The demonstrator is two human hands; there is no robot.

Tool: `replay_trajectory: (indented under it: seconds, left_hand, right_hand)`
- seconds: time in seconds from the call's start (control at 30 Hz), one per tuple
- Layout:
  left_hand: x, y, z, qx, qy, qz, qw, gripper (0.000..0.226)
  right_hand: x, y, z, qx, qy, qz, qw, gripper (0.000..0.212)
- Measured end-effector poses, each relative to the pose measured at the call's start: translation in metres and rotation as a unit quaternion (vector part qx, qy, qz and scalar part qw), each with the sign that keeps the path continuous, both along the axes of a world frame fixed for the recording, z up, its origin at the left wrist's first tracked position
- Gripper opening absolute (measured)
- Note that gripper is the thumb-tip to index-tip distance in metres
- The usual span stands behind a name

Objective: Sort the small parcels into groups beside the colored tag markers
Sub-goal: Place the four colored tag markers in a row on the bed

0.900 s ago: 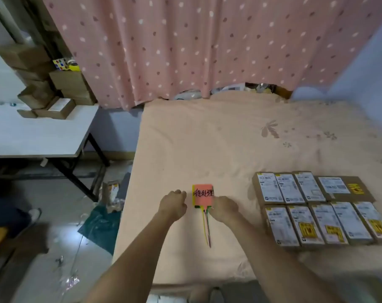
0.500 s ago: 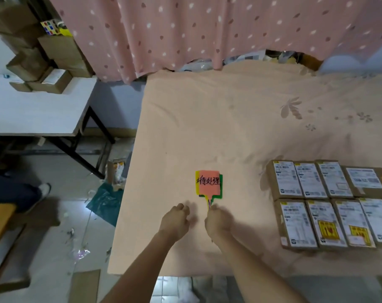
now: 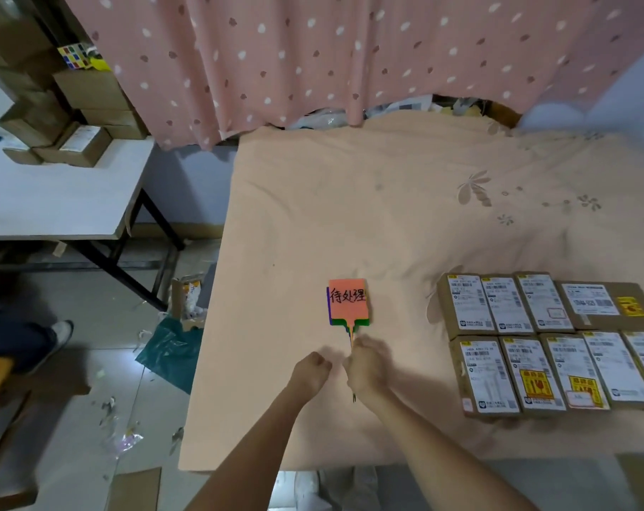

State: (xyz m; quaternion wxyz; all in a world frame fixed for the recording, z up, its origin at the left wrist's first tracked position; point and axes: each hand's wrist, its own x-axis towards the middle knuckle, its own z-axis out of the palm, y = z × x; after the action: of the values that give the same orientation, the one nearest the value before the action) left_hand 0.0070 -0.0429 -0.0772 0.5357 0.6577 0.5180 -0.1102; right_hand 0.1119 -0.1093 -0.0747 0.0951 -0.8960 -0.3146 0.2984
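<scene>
A stack of colored tag markers (image 3: 348, 302) lies on the peach sheet (image 3: 350, 201), an orange one with black writing on top, purple and green edges showing beneath. Their thin sticks run toward me. My right hand (image 3: 368, 366) is curled around those sticks just below the tags. My left hand (image 3: 310, 370) is a loose fist beside it, resting on the sheet and holding nothing I can see. Several small cardboard parcels (image 3: 549, 341) with white labels lie in two rows to the right.
The bed's left edge drops to a littered tile floor with a teal bag (image 3: 169, 348). A white table (image 3: 55, 193) with stacked cardboard boxes (image 3: 73, 116) stands at the left. A pink dotted curtain (image 3: 350, 57) hangs behind the bed.
Both hands drew back toward me from beside the orange tag to its sticks. My right hand now grips the sticks. The tags shifted slightly, showing a purple edge at left.
</scene>
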Motion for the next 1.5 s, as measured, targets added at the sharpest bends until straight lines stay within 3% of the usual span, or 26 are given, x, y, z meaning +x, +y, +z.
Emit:
replay_trajectory:
  seconds: [0.1, 0.23, 0.3, 0.4, 0.57, 0.73, 0.93, 1.2, 1.33, 1.5]
  left_hand:
    - [0.020, 0.004, 0.010, -0.120, -0.096, 0.089, 0.984, 0.027]
    - [0.046, 0.009, 0.026, -0.240, -0.201, 0.148, 0.938, 0.041]
    - [0.058, 0.012, 0.031, -0.272, -0.236, 0.162, 0.919, 0.047]
    - [0.080, 0.015, 0.043, -0.296, -0.282, 0.168, 0.897, 0.045]
    - [0.136, 0.011, 0.058, -0.300, -0.328, 0.189, 0.875, 0.051]
    - [0.200, 0.007, 0.079, -0.310, -0.366, 0.292, 0.828, 0.040]
    - [0.252, -0.011, 0.084, -0.331, -0.371, 0.268, 0.825, 0.034]
    - [0.281, -0.022, 0.086, -0.291, -0.381, 0.291, 0.828, 0.032]
    - [0.274, -0.009, 0.083, -0.275, -0.369, 0.301, 0.835, 0.031]
    - [0.251, 0.013, 0.076, -0.253, -0.358, 0.330, 0.836, 0.032]
  right_hand:
    - [0.000, 0.005, 0.024, 0.045, 0.029, -0.002, 0.999, 0.006]
    - [0.003, 0.011, 0.054, 0.130, 0.056, -0.040, 0.989, 0.026]
    - [0.010, 0.011, 0.062, 0.141, 0.053, -0.053, 0.987, 0.026]
    - [0.028, 0.010, 0.060, 0.137, 0.060, -0.094, 0.984, 0.039]
    - [0.093, 0.003, 0.083, 0.161, 0.047, 0.001, 0.986, 0.025]
    - [0.197, -0.012, 0.102, 0.282, 0.123, -0.176, 0.935, 0.022]
    - [0.290, 0.003, 0.115, 0.296, 0.311, -0.216, 0.877, 0.018]
    - [0.315, 0.021, 0.101, 0.343, 0.391, -0.281, 0.807, 0.008]
    - [0.307, 0.041, 0.092, 0.362, 0.355, -0.260, 0.822, 0.021]
    - [0.291, 0.077, 0.083, 0.361, 0.320, -0.223, 0.847, 0.016]
